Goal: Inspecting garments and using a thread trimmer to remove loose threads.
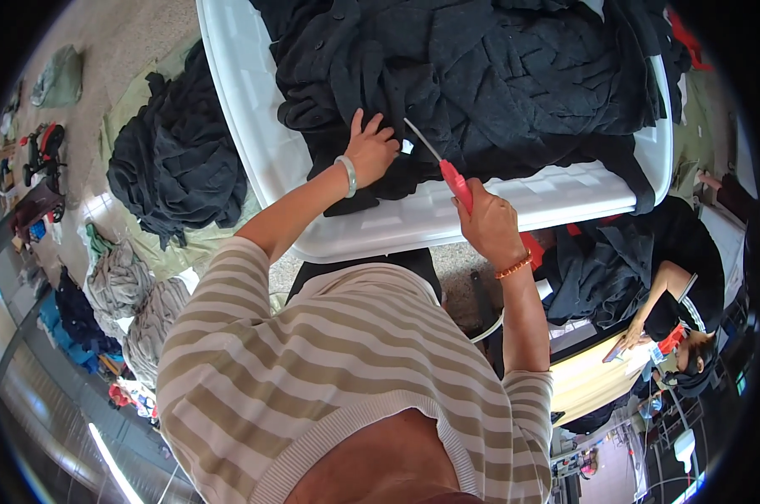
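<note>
My left hand lies on a black garment at the near left of a heaped pile, its fingers apart on the cloth. A small white label shows beside its fingertips. In my right hand is a red-handled tool with a long, thin metal shaft; its exact kind is unclear. The shaft slants up and left over the dark cloth, its tip a little to the right of my left hand. I cannot tell whether the tip touches the fabric.
A white plastic bin holds the black garments. Left of it, a black clothes heap rests on a pale sheet, with grey cloth nearer. At right, a person works at a yellowish table beside dark clothing.
</note>
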A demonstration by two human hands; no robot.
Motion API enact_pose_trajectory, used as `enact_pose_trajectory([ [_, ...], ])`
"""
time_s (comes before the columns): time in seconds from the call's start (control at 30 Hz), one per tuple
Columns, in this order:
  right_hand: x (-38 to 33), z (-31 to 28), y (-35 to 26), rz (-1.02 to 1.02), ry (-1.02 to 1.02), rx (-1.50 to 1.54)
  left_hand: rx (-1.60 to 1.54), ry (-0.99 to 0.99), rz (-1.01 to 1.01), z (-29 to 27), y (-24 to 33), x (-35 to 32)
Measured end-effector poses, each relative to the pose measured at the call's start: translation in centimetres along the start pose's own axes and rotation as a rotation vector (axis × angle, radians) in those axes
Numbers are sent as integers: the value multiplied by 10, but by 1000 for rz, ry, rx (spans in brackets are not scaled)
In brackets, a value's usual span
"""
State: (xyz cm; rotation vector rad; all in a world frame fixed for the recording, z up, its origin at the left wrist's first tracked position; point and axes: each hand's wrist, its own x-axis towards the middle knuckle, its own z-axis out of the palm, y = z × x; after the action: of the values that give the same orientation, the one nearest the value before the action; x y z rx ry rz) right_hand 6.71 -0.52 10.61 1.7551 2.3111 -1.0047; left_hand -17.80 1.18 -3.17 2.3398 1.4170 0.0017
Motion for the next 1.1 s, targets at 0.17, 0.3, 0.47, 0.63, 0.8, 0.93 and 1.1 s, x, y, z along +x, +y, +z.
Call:
enact_pose_trajectory([
  [0.17,10,6,-21,-69,-71,-22,120,15,91,31,-36,2],
  [0.3,34,-1,-35,-7,7,-32,50,-55,105,36,-46,3],
  [0.47,46,-1,-31,-18,-116,-52,9,-22,98,38,-54,8],
  [0.63,16,-1,-20,-11,-342,19,-792,317,-328,25,-73,14],
  [0.8,21,-5,-15,8,-172,67,-1521,387,-525,23,-70,13],
  [0.93,16,-9,7,109,-152,221,-2345,87,-460,-40,-6,-11],
  [1.1,-12,-18,16,525,-76,683,-2498,-294,-270,-104,67,-44],
])
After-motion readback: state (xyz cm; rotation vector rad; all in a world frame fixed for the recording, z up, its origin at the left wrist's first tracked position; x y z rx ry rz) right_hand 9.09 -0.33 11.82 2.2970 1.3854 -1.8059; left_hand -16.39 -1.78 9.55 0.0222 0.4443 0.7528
